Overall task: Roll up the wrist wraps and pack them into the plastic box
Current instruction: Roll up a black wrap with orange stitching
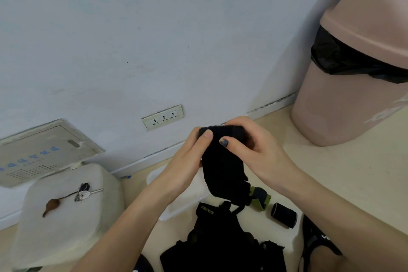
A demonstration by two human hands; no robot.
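Note:
Both hands hold a black wrist wrap [223, 168] up in front of the wall. Its top end is rolled between my fingers and the rest hangs down. My left hand [187, 161] grips the roll from the left, thumb on its front. My right hand [254, 148] grips it from the right, thumb pressing the front. Below the hands lies the translucent white plastic box [176, 207] on the floor, partly hidden by my left forearm. A rolled black wrap [284, 215] lies at the right. A green-and-black wrap [260, 198] lies beside it. More black wraps [216, 240] are piled near me.
A white lid or box [66, 216] at the left carries keys [82, 191]. A pink bin [353, 73] with a black liner stands at the right. A wall socket [163, 117] and a panel [39, 152] sit low on the wall. A black sandal [318, 240] is at the lower right.

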